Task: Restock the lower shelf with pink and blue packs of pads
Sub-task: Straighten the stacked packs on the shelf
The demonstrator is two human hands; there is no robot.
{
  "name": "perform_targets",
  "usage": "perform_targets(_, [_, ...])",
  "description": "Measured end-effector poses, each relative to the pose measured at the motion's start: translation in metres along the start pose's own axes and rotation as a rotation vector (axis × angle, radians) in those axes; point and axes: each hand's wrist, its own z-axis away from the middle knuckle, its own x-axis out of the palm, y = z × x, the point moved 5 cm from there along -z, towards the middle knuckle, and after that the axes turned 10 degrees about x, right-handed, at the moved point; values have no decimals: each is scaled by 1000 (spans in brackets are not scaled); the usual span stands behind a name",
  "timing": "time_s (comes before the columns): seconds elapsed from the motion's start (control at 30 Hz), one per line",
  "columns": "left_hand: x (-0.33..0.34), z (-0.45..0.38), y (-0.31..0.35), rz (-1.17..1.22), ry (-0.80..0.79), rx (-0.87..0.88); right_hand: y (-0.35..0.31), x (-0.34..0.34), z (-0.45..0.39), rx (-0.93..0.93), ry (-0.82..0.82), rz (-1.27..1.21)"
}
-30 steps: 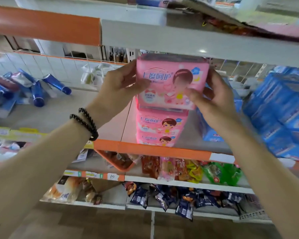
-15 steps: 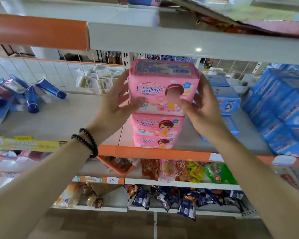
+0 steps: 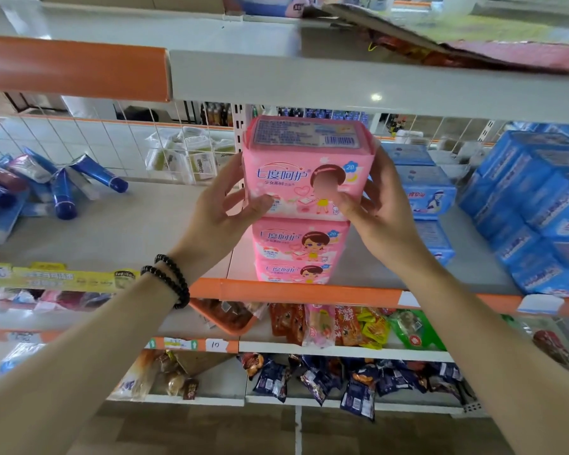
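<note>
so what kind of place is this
Most likely a small shop aisle: orange-edged metal shelves with paper price labels, stacked pink packs of pads, and bagged snacks on the shelf below.

This is a shop aisle: tiered metal shelves (image 3: 309,292) with orange front edges carry price labels (image 3: 216,345) along their edges. Stacked pink pad packs (image 3: 301,247) and blue pad packs (image 3: 532,208) fill one tier, blue tubes (image 3: 64,195) lie toward its left end, and snack packets (image 3: 345,326) crowd the tiers below.
</note>
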Motion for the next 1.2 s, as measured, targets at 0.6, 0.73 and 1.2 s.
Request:
perform_targets(0.6, [34,16,-4,213,-57,-105,26,30,21,141,-157,-44])
perform_targets(0.73, [39,21,-4,284,-56,-156,25,31,29,149,-147,-47])
perform_targets(1.2, [46,20,-21,243,64,-274,22,42,29,124,-39,-92])
